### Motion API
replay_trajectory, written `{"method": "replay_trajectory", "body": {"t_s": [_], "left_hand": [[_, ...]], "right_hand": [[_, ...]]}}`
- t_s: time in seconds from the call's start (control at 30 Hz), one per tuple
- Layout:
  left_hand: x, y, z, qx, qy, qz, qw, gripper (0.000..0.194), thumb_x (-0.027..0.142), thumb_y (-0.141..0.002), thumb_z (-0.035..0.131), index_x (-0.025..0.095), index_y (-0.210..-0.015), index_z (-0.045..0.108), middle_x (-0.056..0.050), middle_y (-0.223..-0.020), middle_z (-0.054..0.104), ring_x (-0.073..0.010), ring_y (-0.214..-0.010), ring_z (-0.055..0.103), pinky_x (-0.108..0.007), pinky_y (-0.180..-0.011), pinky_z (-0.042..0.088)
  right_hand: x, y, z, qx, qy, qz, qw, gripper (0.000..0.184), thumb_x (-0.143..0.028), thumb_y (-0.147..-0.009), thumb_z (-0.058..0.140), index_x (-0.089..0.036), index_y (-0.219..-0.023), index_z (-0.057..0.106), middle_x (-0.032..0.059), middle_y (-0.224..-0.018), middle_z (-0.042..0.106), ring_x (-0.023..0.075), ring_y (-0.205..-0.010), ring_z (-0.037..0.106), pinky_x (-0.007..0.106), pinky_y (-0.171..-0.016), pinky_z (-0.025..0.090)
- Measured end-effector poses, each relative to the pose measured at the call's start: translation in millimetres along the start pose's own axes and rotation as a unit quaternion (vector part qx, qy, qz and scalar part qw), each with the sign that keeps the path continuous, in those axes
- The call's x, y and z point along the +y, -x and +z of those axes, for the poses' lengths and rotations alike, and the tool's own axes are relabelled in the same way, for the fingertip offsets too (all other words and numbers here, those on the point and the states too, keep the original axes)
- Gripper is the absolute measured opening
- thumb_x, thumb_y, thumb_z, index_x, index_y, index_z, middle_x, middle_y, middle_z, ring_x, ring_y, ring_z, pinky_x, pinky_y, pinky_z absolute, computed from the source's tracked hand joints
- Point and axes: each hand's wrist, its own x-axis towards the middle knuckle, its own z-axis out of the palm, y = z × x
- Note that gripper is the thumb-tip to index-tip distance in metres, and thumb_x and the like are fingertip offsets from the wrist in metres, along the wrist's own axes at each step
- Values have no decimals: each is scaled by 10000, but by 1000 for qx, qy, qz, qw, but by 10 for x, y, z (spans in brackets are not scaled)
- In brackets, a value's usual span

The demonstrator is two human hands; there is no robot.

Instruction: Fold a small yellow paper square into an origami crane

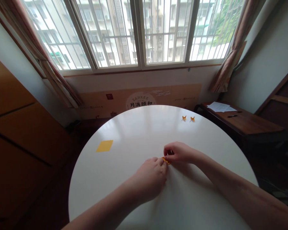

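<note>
Near the middle of the white round table [93,179], my left hand [155,174] and my right hand [179,152] meet over a small folded piece of yellow-orange paper [167,160]. My left fingers are closed and press on its left side, hiding much of it. The thumb and fingers of my right hand pinch its upper right part. Farther left lies a flat square sheet of yellow paper [104,146]. At the far right of the tabletop stand two small folded paper figures, one [184,118] beside the other [192,118].
Beyond the table's right edge is a brown wooden bench [256,124] with white papers [221,106] and a small dark object [232,116] on it. An orange-brown cabinet [14,127] stands at left. Barred windows [139,35] and curtains [230,67] line the far wall.
</note>
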Motion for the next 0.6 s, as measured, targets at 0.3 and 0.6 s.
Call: {"method": "replay_trajectory", "body": {"t_s": [0.3, 0.6], "left_hand": [[37, -59, 50, -22, -53, -24, 998, 334, 116, -862, 509, 125, -1184, 596, -169, -1118, 640, -286, -1002, 591, -417, -907, 492], [-74, -42, 111, 3, -13, -38, 999, 326, 123, -922, 458, 185, -1225, 562, -129, -1130, 639, -265, -1029, 580, -408, -930, 493]], "right_hand": [[112, 10, 27, 5, -42, -33, 999, 142, -244, -753, 695, -183, -865, 758, 5, -747, 697, 139, -659, 600, 220, -580, 403], [176, 167, 172, 88, -84, -80, 989, 117, -244, -814, 698, -183, -876, 776, 28, -762, 695, 132, -647, 599, 235, -641, 459]]}}
